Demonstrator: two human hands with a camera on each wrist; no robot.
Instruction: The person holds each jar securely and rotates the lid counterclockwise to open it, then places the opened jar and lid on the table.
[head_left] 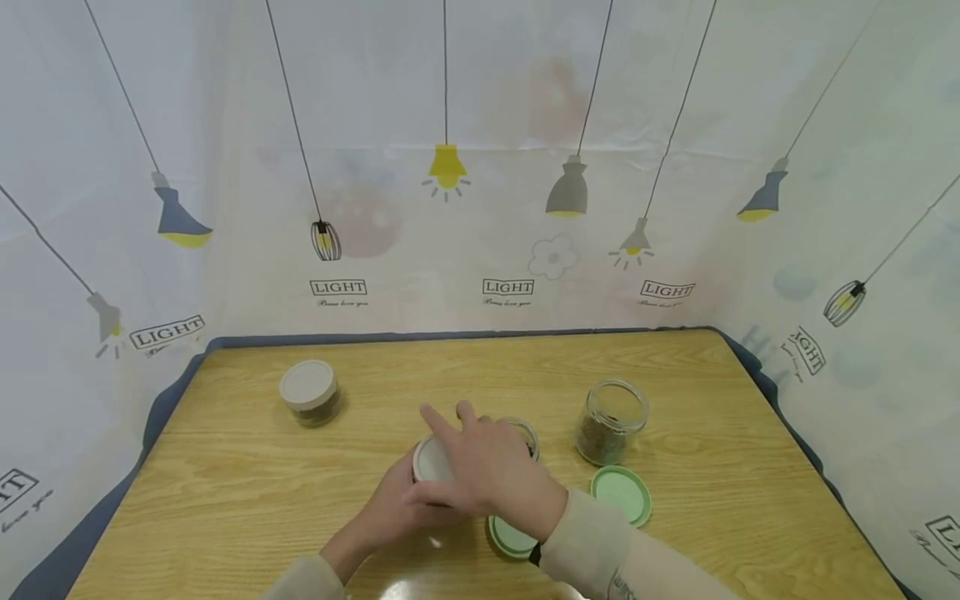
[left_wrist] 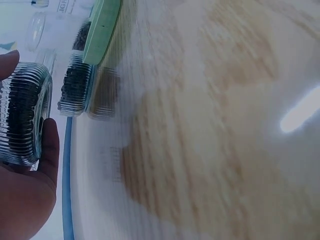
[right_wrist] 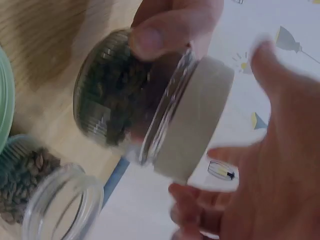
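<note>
My left hand (head_left: 390, 498) grips a ribbed glass jar (right_wrist: 117, 92) filled with dark dried bits, its fingers and thumb round the glass. A white lid (right_wrist: 197, 117) sits on the jar's mouth, and the jar is tilted above the table. Over that lid is my right hand (head_left: 491, 467), fingers spread and straight. In the right wrist view, its fingertips (right_wrist: 182, 192) are right at the lid's edge, with the thumb held away. An uncapped glass jar (head_left: 527, 433) stands just behind the right hand, partly hidden by it.
Another uncapped jar (head_left: 609, 421) with dark contents stands to the right, a green lid (head_left: 621, 495) in front of it. A second green lid (head_left: 512, 537) lies partly under the right forearm. At the left stands a white-lidded jar (head_left: 309, 390). The wooden table (head_left: 225, 467) meets printed curtains.
</note>
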